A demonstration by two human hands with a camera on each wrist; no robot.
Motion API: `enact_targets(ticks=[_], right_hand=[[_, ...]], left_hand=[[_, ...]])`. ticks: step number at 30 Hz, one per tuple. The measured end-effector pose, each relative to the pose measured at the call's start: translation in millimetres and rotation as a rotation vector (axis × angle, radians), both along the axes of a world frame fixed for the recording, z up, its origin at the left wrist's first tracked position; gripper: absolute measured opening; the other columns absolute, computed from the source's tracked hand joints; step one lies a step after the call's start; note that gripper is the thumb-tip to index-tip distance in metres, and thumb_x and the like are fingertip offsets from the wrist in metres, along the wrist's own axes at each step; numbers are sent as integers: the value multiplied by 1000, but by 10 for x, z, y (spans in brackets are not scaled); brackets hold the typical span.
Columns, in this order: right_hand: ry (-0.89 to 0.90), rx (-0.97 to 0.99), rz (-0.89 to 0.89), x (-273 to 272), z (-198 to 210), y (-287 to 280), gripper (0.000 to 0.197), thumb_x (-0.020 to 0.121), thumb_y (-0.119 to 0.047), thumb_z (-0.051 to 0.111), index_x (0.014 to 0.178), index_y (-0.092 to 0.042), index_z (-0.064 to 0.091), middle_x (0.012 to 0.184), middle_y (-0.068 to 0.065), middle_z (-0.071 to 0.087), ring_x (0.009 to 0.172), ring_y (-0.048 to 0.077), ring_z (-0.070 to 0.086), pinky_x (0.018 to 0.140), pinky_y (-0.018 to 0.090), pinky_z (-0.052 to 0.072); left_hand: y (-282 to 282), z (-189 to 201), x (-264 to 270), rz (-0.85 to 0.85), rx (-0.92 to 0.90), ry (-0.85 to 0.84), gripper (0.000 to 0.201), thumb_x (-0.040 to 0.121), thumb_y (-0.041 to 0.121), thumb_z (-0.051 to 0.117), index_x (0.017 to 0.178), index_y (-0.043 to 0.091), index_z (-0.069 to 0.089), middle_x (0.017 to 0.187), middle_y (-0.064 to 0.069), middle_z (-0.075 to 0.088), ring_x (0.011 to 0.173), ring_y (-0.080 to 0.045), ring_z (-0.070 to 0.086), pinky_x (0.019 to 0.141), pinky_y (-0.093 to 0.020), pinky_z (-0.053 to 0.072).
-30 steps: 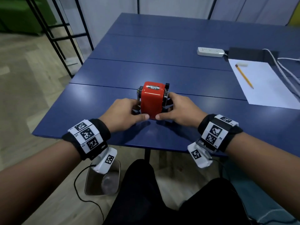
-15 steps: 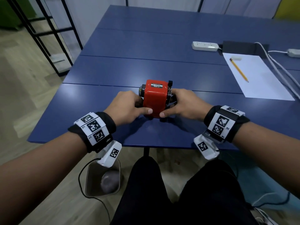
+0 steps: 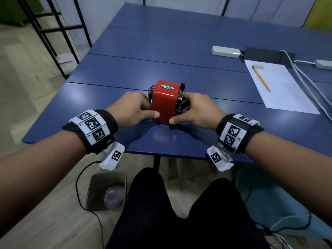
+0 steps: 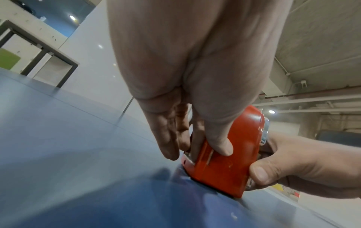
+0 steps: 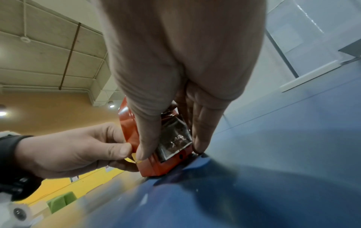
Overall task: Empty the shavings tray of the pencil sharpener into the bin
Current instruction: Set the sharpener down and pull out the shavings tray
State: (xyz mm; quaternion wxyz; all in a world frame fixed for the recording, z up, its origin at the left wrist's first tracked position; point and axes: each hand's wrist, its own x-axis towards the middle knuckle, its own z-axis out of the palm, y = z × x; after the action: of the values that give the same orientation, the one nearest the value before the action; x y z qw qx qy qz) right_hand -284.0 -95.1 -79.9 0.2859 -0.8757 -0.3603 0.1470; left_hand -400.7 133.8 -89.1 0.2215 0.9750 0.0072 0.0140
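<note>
Fingers (image 4: 168,138) of my left hand (image 3: 133,108): curled round the left end of the red metal pencil sharpener (image 3: 165,103), thumb pressed on its near face. Fingers (image 5: 203,131) of my right hand (image 3: 199,110): wrapped round the right end, thumb on the near face, fingertips flanking the clear plastic shavings tray (image 5: 173,138), which sits seated in the body with dark shavings inside.

Sharpener: upright on the blue laminate desk (image 3: 179,56), near its front edge.

Bin: grey square waste bin (image 3: 107,191), on the floor below the desk edge, to my left, well apart from the sharpener.

Hazards, as I judge them: tray sticks, then jerks free and scatters shavings over desk or lap; tilting it in transit spills short of the bin.

Desk also carries: white paper sheet (image 3: 280,87) with yellow pencil (image 3: 261,80), white power strip (image 3: 226,51), white cables (image 3: 305,78).

Room: pale wood floor, black metal frame (image 3: 53,31) left, grey partitions behind.
</note>
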Motion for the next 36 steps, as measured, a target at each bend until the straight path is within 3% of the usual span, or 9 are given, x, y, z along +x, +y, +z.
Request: enact_targets(ticks=[3,7,13,21,26,32,34,36], right_hand=[[-3,-5,-1,-1,-12,-6,76,59,-51,101,126,-26,73,104,-11,79,95,7,74,90,25,58],[7,2,-3,-1,5,-35,74,61,-46,102,125,-25,73,104,-10,78,88,1,72,82,18,55],[4,-38,-22,-14,14,-60,66,64,-42,100,120,-21,71,102,-5,78,94,15,76,92,38,62],[-27,-44,-43,-59,-21,-56,66,62,-50,98,115,-22,70,99,-6,78,91,14,75,89,40,62],[-21,-44,-45,-101,-9,-84,66,62,-50,98,113,-21,69,97,-7,78,89,13,75,87,39,63],[-35,-49,-43,-142,-8,-111,63,64,-51,96,112,-22,67,95,-9,76,86,11,73,82,37,63],[-47,-56,-31,-150,-11,-96,68,64,-54,95,117,-22,67,102,-8,75,91,12,73,85,37,63],[-51,-45,-12,-164,-2,-80,77,64,-57,94,126,-21,65,113,-8,74,98,12,73,90,33,61]], left_hand=[[23,-15,9,-6,52,-3,44,88,55,72,75,13,78,86,-1,73,80,-19,66,76,-38,52],[26,11,-28,-23,50,0,38,88,53,74,79,16,80,89,4,73,80,-18,68,75,-33,52],[44,57,-47,-46,37,26,35,88,53,74,83,20,82,97,9,75,85,-14,70,82,-36,55],[68,92,-68,-40,39,65,34,87,56,72,92,24,83,101,10,76,86,-11,69,82,-35,56],[123,92,-64,-50,71,89,44,85,65,67,91,24,82,97,9,77,84,-12,71,81,-39,57],[90,130,-115,-35,89,115,68,75,85,51,90,25,82,91,9,77,79,-9,70,78,-40,58],[43,210,-149,19,160,90,65,70,86,57,85,27,80,80,12,73,70,-1,65,73,-38,59],[-12,316,-181,117,239,-25,71,59,89,68,90,25,70,81,14,66,70,-4,61,68,-37,58]])
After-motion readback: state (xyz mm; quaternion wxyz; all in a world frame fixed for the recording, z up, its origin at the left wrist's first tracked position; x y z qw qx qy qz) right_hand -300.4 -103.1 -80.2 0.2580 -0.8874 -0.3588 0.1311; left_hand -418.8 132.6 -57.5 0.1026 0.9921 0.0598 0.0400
